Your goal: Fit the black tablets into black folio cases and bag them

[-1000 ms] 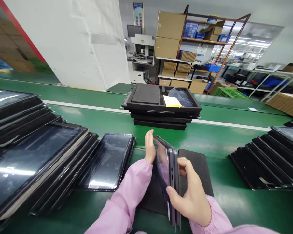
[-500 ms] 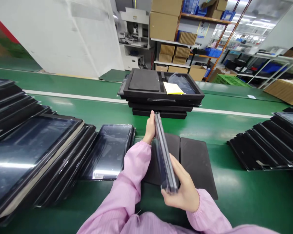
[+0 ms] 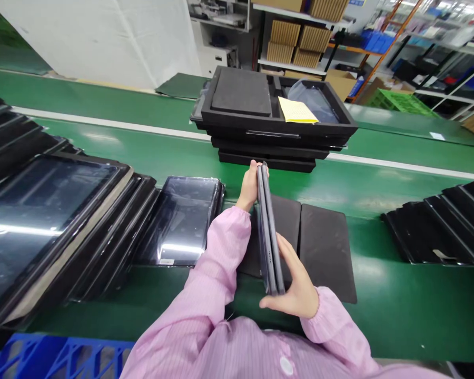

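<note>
A thin dark tablet with a cover (image 3: 269,226) stands on edge between my two hands, seen edge-on above a black folio mat (image 3: 324,247) lying on the green belt. My left hand (image 3: 248,188) grips its far end, fingers curled round the top corner. At the near end my right hand (image 3: 294,287) cups the tablet from below and the right side, thumb across its edge. Both sleeves are pink.
A stack of black foam trays (image 3: 272,134) with a yellow sheet (image 3: 297,110) and a bagged tablet stands just beyond. Overlapping bagged tablets (image 3: 59,221) fill the left, black trays (image 3: 442,231) the right. A blue crate (image 3: 55,358) sits at bottom left. Shelves with cartons stand behind.
The tablet has swung from tilted with its screen showing to closed and edge-on, and moved forward toward the tray stack. My view has tipped downward.
</note>
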`<state>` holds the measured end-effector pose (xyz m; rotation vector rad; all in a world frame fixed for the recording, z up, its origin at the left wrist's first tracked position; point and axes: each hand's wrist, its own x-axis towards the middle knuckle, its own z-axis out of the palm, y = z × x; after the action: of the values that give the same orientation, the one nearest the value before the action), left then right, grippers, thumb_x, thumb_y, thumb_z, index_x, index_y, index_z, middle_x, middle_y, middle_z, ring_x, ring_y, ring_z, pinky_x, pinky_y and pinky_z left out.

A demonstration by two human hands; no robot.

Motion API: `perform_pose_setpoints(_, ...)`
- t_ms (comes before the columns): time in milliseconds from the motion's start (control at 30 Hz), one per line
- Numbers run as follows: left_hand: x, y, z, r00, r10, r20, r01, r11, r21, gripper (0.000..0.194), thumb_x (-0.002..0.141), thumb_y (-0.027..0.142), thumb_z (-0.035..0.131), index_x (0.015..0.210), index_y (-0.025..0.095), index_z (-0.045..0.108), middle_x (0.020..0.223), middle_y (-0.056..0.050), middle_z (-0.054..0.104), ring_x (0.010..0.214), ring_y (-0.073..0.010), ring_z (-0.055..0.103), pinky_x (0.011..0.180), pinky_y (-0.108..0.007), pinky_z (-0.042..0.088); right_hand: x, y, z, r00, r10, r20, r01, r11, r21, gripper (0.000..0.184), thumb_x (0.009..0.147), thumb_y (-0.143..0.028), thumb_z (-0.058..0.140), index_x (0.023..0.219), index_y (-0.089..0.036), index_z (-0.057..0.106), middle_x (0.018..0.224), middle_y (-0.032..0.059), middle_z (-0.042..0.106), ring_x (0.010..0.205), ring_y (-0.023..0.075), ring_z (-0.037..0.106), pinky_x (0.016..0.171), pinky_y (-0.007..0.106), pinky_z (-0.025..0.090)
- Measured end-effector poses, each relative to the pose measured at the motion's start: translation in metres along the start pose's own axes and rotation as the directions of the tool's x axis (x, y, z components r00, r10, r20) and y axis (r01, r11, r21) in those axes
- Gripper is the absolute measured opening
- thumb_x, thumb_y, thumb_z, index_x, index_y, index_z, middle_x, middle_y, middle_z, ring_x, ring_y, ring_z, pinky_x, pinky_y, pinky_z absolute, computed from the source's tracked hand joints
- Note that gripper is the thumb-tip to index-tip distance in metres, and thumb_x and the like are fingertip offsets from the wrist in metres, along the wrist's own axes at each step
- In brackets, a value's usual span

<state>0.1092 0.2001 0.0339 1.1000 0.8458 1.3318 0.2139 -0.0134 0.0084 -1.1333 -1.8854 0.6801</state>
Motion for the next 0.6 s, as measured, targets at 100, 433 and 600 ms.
perform_pose_setpoints(100,-0.002,0.002,0.002,1.000,0.004,-0.003,-0.004,1.000,-0.021,0.071,0.085,0.083,0.033,0.055,0.021,0.051,0.051,0.002,0.045,0.046,-0.0112,0.040,0.048,-0.026,0.036,-0.002,-0.004,-0.004,1.000,0.004,-0.001,-0.004,0.997,0.071,0.112,0.074,-0.070,0.076,0.160,-0.023,0.021,0.160,0.0214,0.035,0.146,0.0399,0.038,0.115,0.059,0.041)
perform_pose_setpoints(433,-0.010,0.014,0.006,0.999,0.035,0.023,-0.033,0.998,-0.056,0.068,0.091,0.075,0.034,0.055,0.020,0.052,0.051,0.002,0.045,0.046,-0.0104,0.042,0.049,-0.025,0.038,-0.006,-0.030,-0.008,0.993,0.115,0.033,-0.119,0.969,0.218,0.092,0.087,-0.059,0.068,0.159,-0.026,0.022,0.164,0.0157,0.031,0.150,0.0352,0.032,0.118,0.054,0.038)
perform_pose_setpoints(600,-0.010,0.014,0.007,0.999,0.051,0.014,-0.050,0.997,-0.067,0.069,0.090,0.076,0.035,0.054,0.020,0.052,0.050,0.002,0.044,0.046,-0.0106,0.041,0.050,-0.025,0.037,-0.009,-0.035,-0.010,0.989,0.133,0.062,-0.144,0.962,0.233,0.094,0.088,-0.064,0.063,0.160,-0.025,0.018,0.165,0.0165,0.028,0.150,0.0362,0.031,0.120,0.056,0.034)
